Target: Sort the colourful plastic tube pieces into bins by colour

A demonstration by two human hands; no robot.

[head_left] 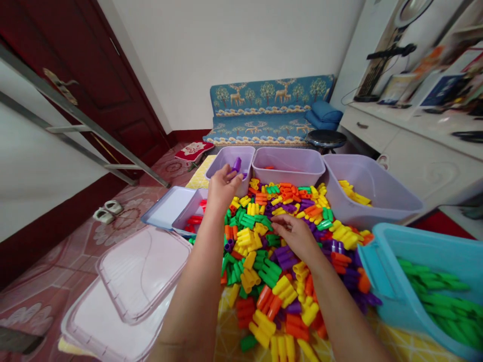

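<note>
Yellow cloth [202,173] was seen on the surface, and its middle was covered by a mixed heap of plastic pieces [269,271] in green, yellow, orange and purple. The heap was spread down to the near edge of the surface. By the person's left hand [222,185] the front rim of the left lilac bin [241,153], at the far left corner, was crossed. Its fingers were kept loosely apart, about half open; a purple piece [237,164] was seen just beside the fingertips, but whether it was touched could not be told. The right hand [296,235] was placed low over the heap, with its fingers gently curved. A green piece [263,221] was found at its fingertips, and it could not be told whether this was gripped.

Along the far edge, the middle lilac bin [289,176] and the right lilac bin [373,213] were also lined up; yellow pieces [354,193] were contained in the latter. At the right edge, a turquoise bin [433,249] was partly filled with long green pieces [449,301]. Near the left edge, red pieces [194,220] were held by a small box [183,215], and nearer to the person a pale pink lid [143,271] was laid over another lid [101,317].
</note>
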